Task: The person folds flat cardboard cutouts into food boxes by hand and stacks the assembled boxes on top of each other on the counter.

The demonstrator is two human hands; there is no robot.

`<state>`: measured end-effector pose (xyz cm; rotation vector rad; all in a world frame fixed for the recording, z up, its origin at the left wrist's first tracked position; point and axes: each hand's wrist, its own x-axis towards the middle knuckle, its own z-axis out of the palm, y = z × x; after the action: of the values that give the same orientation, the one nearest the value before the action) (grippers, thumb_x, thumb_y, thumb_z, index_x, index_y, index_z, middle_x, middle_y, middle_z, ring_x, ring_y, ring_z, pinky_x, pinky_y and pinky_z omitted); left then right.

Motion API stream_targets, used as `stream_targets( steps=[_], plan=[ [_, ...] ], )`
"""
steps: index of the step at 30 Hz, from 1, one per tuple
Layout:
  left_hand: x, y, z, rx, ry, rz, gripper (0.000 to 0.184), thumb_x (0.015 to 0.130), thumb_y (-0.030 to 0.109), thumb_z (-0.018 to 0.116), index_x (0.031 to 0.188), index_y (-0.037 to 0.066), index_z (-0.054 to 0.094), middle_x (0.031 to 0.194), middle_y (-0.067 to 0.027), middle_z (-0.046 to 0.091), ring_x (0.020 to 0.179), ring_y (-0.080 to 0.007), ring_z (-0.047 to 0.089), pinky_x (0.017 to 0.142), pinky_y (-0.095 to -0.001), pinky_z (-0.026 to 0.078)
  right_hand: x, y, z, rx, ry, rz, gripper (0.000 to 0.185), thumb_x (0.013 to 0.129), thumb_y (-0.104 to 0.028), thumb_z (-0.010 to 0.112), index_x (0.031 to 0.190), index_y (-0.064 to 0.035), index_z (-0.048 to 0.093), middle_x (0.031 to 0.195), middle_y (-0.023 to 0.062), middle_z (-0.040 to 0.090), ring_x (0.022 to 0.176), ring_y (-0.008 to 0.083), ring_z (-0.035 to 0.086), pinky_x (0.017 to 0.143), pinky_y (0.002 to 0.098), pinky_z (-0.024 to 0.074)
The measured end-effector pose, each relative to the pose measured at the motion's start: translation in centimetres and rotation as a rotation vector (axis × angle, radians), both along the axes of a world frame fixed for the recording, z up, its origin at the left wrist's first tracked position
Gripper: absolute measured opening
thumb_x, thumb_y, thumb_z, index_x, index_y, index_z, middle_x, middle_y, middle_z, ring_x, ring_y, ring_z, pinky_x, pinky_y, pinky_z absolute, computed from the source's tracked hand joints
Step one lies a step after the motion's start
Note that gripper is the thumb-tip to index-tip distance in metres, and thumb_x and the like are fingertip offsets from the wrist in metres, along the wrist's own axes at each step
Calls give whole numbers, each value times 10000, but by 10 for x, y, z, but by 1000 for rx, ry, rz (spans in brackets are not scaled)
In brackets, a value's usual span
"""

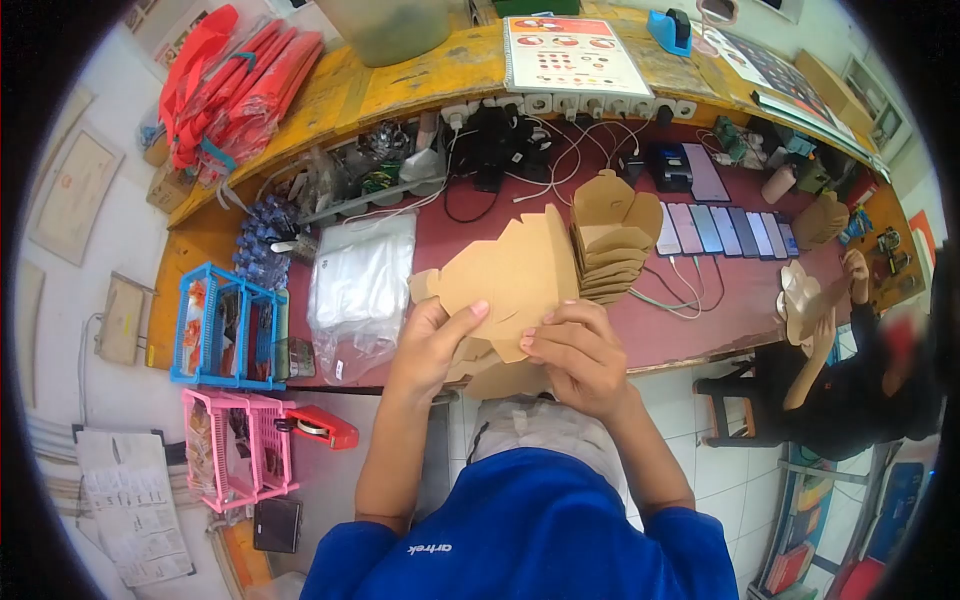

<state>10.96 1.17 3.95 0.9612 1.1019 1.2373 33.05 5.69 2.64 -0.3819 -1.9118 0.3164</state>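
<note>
Left of the carton stack [612, 262], nearer the wearer: The cardboard blank [515, 270] was found held with its broad panel uppermost; a side panel [564, 262] along its right appeared bent.
Left hand [422, 345]: Grasped the blank by its left edge, thumb flat on the broad panel, fingers mostly hidden beneath.
Right hand [580, 355]: Grasped the blank's lower right corner, fingers curled over the edge.
Bend: In this inspector's judgement, good work called for the left hand to steady the broad panel while the right pressed along the whole bend; pressure at the corner alone risked a skewed wall.
Slit [508, 318]: Lay in the broad panel between both thumbs' reach; best spared hard pressure, lest it tear.
Lower flaps [500, 378]: Showed below the blank; whether they belonged to it could not be told.
Plastic packet [365, 265]: Lay left of the stack, past the blank.
Phones [712, 230]: Lay in a row, right of the stack.
</note>
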Motion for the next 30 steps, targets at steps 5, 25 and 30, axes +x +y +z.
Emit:
stream_targets(
  steps=[5,25,30],
  plan=[
    [17,0,3,-16,-230,115,331,1039,99,660,1326,-63,631,1281,-119,710,1117,-163,692,975,-332,547,1,-11,-12,-83,-6,-58,268,764,-7,814,1009,-112,796,1032,21,766,1042,290,626,950,446,502],
    [36,-22,-7,108,-176,281,412,1054,84,637,1455,38,552,1385,-87,639,1286,-198,607,1074,-381,482,-18,-22,8,-583,93,-127,65,844,-29,752,889,-17,707,1183,138,500,1073,263,571,974,368,461],
    [40,-22,-10,144,-145,317,390,1052,78,635,1435,48,572,1380,-83,643,1277,-187,603,1097,-379,454,-23,-11,-2,-719,141,-83,117,804,-67,788,859,-8,702,1175,163,531,1126,321,594,995,405,483]
  ],
)
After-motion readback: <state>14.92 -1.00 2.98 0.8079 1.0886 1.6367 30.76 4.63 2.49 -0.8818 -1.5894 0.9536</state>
